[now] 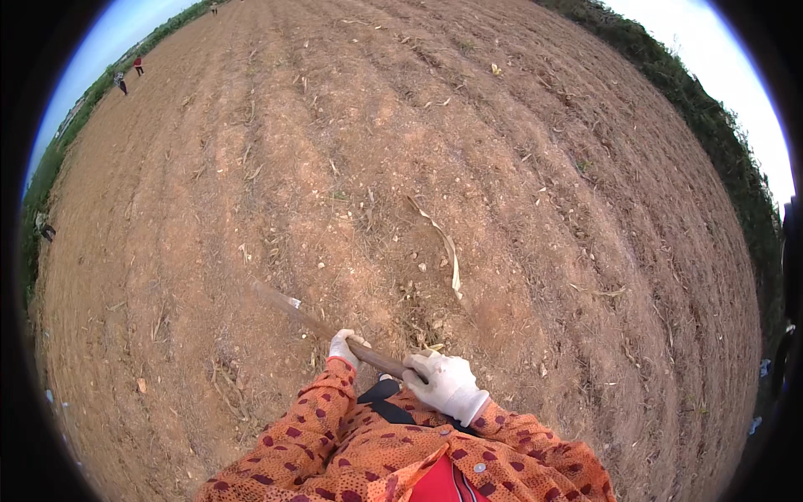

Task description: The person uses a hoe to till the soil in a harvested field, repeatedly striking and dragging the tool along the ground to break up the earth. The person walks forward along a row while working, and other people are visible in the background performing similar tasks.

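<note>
A long wooden handle (pixel 313 323) slants from the lower middle up to the left, where its far part blurs against the soil; no tool head can be made out there. My left hand (pixel 348 349), in a white glove, is closed around the handle partway along. Nearer my body, my right hand (pixel 441 384), also in a white glove, grips the handle close to its end. Both hands are in front of my waist, above brown furrowed soil (pixel 351 251). A long dry leaf strip (pixel 447 241) lies on the ground ahead of my hands.
Low ridges and dry plant scraps (pixel 599 292) cover the field, with small stones among them. Far off at the upper left stand people, one in a red top (pixel 138 64). Another person (pixel 44 227) is at the left edge. Dark green bushes (pixel 702 110) border the right side.
</note>
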